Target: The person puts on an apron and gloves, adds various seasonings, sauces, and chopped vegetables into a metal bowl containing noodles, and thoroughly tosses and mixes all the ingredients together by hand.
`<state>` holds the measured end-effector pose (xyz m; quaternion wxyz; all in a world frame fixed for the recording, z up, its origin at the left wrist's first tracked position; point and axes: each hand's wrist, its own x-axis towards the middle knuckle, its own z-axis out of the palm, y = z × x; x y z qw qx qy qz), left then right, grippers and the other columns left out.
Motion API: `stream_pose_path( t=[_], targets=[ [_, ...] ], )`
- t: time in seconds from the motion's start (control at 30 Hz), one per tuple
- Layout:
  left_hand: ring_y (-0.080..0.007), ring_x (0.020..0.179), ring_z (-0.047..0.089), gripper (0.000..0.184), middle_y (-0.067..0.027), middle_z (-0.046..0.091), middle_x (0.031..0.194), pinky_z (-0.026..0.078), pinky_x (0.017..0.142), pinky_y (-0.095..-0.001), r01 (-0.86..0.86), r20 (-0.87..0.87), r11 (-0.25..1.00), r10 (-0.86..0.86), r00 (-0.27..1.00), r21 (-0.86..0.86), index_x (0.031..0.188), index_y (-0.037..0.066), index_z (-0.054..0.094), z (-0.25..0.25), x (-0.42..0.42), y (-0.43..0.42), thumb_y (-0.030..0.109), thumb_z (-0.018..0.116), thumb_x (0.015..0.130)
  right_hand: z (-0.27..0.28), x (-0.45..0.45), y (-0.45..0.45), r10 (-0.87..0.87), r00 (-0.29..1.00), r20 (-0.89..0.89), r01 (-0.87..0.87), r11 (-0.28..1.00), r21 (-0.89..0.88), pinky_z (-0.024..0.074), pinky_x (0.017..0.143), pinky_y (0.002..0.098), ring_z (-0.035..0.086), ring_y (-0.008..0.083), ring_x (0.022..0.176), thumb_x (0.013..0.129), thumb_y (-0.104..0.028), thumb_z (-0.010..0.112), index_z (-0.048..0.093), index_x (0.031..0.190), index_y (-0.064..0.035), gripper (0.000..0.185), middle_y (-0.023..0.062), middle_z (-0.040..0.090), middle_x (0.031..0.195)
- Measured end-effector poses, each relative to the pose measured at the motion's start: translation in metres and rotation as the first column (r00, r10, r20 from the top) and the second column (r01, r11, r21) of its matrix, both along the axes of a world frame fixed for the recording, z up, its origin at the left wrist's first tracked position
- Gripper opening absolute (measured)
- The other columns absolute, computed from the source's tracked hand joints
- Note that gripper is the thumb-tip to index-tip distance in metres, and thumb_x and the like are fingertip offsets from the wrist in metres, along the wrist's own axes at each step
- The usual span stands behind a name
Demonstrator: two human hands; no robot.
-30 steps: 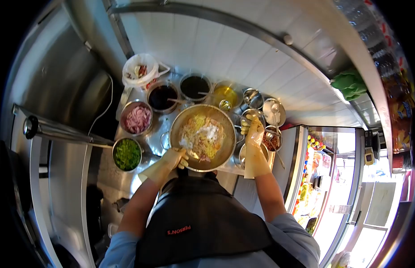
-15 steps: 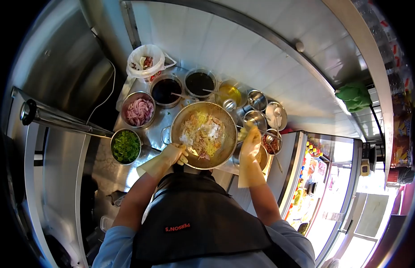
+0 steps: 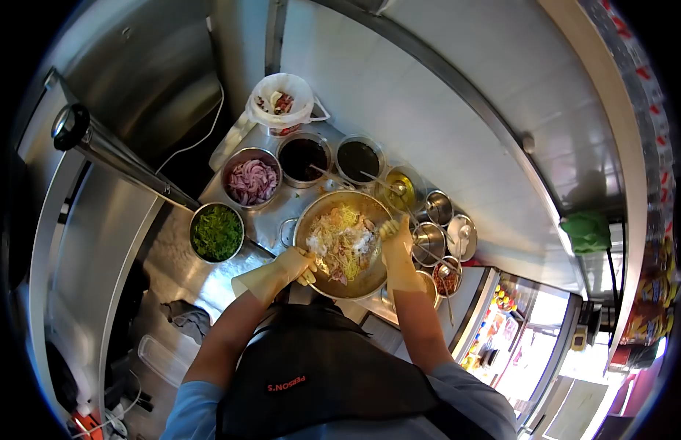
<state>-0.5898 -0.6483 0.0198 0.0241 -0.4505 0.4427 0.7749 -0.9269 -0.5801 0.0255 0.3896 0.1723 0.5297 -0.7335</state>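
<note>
A wide metal pan (image 3: 370, 282) with a loop handle on its left sits close to my apron. Pale yellow shreds, whitish pieces and white powder (image 3: 364, 243) lie inside it. Both my hands wear pale translucent gloves. My left hand (image 3: 290, 265) is closed on the pan's near-left rim, its fingers curled at the edge. At the right rim, my right hand (image 3: 397, 240) has its fingers bent over the side, gripping it. Just beyond that hand, a long ladle (image 3: 400, 186) slants out of a container of yellow oil (image 3: 396, 196).
Around the pan stand bowls of sliced red onion (image 3: 252, 182) and chopped green herbs (image 3: 217, 233), tubs of dark liquid (image 3: 304, 157), a white bucket (image 3: 283, 95), and small metal pots (image 3: 430, 243). Chilli-like red bits fill a bowl (image 3: 447, 279) at right.
My right hand has moved left from beside the ladles onto the pan's right rim. My left hand stays at the near-left rim. The camera view has shifted.
</note>
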Motion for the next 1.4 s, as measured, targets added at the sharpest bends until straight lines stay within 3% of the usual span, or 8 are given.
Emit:
stream_pose_path(
  t=[0.1,0.27,0.37,0.43,0.7,0.83,1.0,1.4],
  targets=[
    [-0.0265,0.048,0.069,0.048,-0.0184,0.078,0.073,0.058,0.046,-0.0351,-0.033,0.026,0.999,0.032,0.999,0.012,0.088,0.000,0.075,0.008,-0.001,0.001,0.037,0.057,0.112,0.045,0.022,-0.068,0.028,0.976,-0.215,-0.015,0.998,0.061,0.0485,0.059,0.0294,0.056,0.0152,0.069,0.105,-0.047,0.072,0.067,0.112,-0.0074,0.040,0.0037,0.060,0.081],
    [-0.0258,0.050,0.070,0.046,-0.0180,0.077,0.073,0.059,0.048,-0.0344,-0.031,0.077,0.999,0.033,0.996,-0.028,0.090,0.000,0.075,0.019,-0.002,0.001,0.038,0.059,0.111,0.028,-0.045,-0.136,0.243,0.931,-0.273,-0.254,0.967,-0.008,0.0460,0.055,0.0270,0.054,0.0130,0.063,0.109,-0.042,0.067,0.069,0.115,-0.0068,0.035,0.0017,0.061,0.075],
    [-0.0259,0.051,0.071,0.046,-0.0185,0.076,0.071,0.059,0.049,-0.0342,-0.027,0.088,0.999,0.030,0.996,-0.032,0.092,-0.002,0.074,0.023,-0.001,0.000,0.038,0.062,0.111,0.038,-0.034,-0.151,0.462,0.805,-0.372,-0.458,0.883,0.105,0.0476,0.052,0.0257,0.056,0.0131,0.058,0.110,-0.034,0.066,0.072,0.118,-0.0049,0.030,0.0022,0.064,0.074],
    [-0.0260,0.051,0.071,0.047,-0.0188,0.076,0.071,0.059,0.048,-0.0346,-0.024,0.090,0.999,0.026,0.996,-0.033,0.091,-0.002,0.074,0.022,0.000,0.002,0.039,0.062,0.111,0.049,0.009,-0.147,0.547,0.482,-0.685,-0.520,0.807,0.279,0.0525,0.056,0.0274,0.058,0.0116,0.061,0.112,-0.033,0.064,0.072,0.126,-0.0018,0.035,0.0056,0.069,0.083],
    [-0.0283,0.054,0.073,0.046,-0.0186,0.074,0.070,0.060,0.048,-0.0377,0.017,0.011,1.000,-0.017,1.000,0.023,0.094,-0.002,0.073,0.007,-0.001,-0.003,0.039,0.062,0.111,0.085,0.024,-0.098,0.497,0.310,-0.811,-0.432,0.833,0.345,0.0561,0.069,0.0260,0.064,0.0096,0.074,0.114,-0.030,0.059,0.070,0.139,-0.0031,0.037,0.0041,0.072,0.095],
    [-0.0287,0.055,0.073,0.047,-0.0189,0.075,0.071,0.060,0.049,-0.0377,0.038,0.014,0.999,-0.038,0.999,0.014,0.094,-0.002,0.073,0.002,-0.001,-0.003,0.039,0.061,0.112,0.064,0.016,-0.084,0.470,0.413,-0.780,-0.391,0.865,0.314,0.0564,0.067,0.0273,0.064,0.0104,0.072,0.115,-0.032,0.058,0.070,0.137,-0.0033,0.039,0.0051,0.073,0.093],
    [-0.0289,0.054,0.073,0.048,-0.0213,0.076,0.073,0.059,0.049,-0.0364,0.057,0.055,0.998,-0.057,0.997,0.002,0.094,-0.003,0.073,0.005,-0.003,-0.002,0.039,0.059,0.113,0.049,0.006,-0.080,0.213,0.779,-0.589,-0.239,0.970,0.035,0.0561,0.061,0.0296,0.064,0.0136,0.065,0.115,-0.034,0.057,0.072,0.130,-0.0041,0.037,0.0072,0.074,0.089],
    [-0.0284,0.050,0.070,0.050,-0.0218,0.077,0.076,0.057,0.049,-0.0352,0.079,0.033,0.997,-0.078,0.996,-0.007,0.095,-0.005,0.074,-0.003,-0.001,-0.003,0.038,0.057,0.113,0.065,0.019,0.003,0.090,0.839,-0.537,-0.202,0.967,-0.154,0.0552,0.062,0.0298,0.065,0.0166,0.068,0.116,-0.035,0.055,0.069,0.130,0.0017,0.042,0.0149,0.075,0.094]
  ],
)
